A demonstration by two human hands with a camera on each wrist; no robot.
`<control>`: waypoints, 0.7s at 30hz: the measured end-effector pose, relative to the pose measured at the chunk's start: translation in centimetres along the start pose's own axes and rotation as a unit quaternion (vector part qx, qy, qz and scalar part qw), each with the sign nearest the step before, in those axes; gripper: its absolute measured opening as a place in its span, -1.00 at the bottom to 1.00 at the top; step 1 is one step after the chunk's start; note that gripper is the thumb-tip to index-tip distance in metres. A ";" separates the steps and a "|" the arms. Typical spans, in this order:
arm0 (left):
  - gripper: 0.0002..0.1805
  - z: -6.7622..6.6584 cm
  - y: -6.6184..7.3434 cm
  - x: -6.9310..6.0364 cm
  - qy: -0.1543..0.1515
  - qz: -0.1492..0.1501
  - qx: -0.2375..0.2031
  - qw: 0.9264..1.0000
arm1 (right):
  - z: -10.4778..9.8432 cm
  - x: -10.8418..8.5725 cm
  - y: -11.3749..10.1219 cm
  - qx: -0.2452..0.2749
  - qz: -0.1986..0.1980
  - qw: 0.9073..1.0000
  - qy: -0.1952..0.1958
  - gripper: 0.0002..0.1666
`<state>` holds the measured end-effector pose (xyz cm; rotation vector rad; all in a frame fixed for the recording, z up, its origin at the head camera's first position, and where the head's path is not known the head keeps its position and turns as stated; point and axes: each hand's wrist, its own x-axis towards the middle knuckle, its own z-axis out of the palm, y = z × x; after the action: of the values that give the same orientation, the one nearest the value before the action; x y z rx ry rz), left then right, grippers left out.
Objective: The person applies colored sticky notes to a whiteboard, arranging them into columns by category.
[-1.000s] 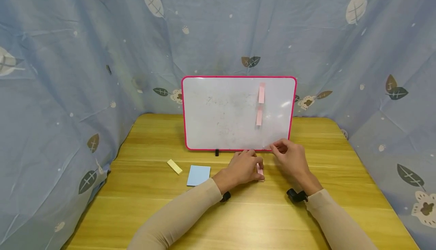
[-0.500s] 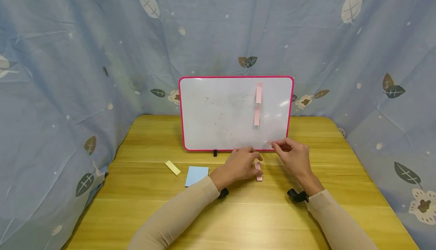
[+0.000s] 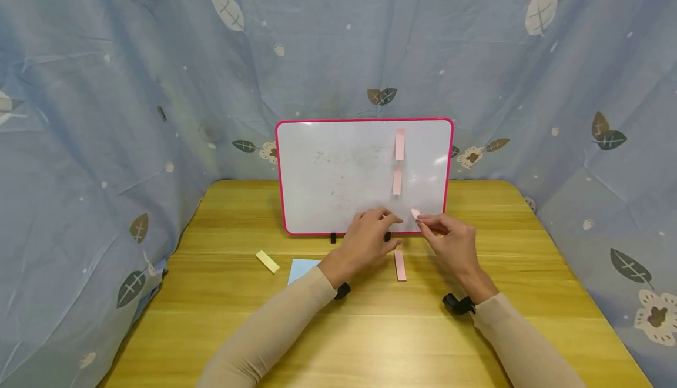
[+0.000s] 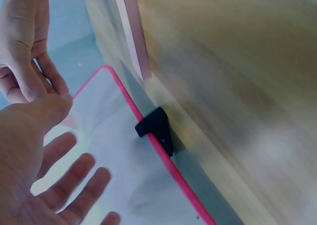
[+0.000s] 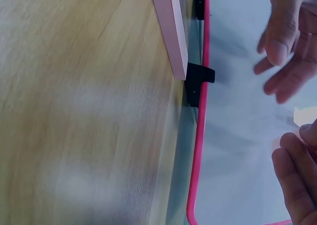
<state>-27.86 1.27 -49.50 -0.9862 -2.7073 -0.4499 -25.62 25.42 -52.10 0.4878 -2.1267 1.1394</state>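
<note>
My right hand (image 3: 453, 247) pinches a small pink sticky note (image 3: 415, 214) between thumb and fingertips, in front of the lower right part of the whiteboard (image 3: 317, 200). Left of it, my left hand (image 3: 364, 238) has its fingers spread near the board's bottom edge and holds nothing. In the left wrist view the left thumb overlaps the right fingertips; whether they touch I cannot tell. A pink sticky note pad (image 3: 399, 266) lies on the table below the hands. Two pink sticky notes, an upper one (image 3: 399, 146) and a lower one (image 3: 396, 181), hang on the board.
A yellow sticky note pad (image 3: 267, 261) and a blue sticky note pad (image 3: 301, 269), partly behind the left sleeve, lie on the left of the wooden table (image 3: 222, 311). Black feet, one left (image 3: 333, 238), support the pink-framed board. A patterned curtain (image 3: 158, 82) surrounds the table.
My left hand has let go of the pink pad and moved up toward the board. The right hand stays near its place; the pinched note has turned and shows more of its face.
</note>
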 end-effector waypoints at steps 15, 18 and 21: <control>-0.29 -0.4 -4.0 0.1 0.067 0.096 0.158 0.980 | 2.0 0.5 0.0 0.007 -0.042 0.998 -0.045 -0.79; -0.29 -0.4 -4.3 0.1 0.059 0.100 0.173 0.978 | 2.3 0.6 0.1 0.010 -0.048 0.998 -0.048 -0.80; -0.31 -0.4 -4.5 0.2 0.053 0.104 0.179 0.977 | 2.5 0.8 0.1 0.016 -0.053 0.997 -0.049 -0.80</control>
<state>-30.88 -2.02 -50.01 -1.0874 -2.4356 0.0247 -27.19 23.41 -52.62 0.6749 -2.1413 1.1106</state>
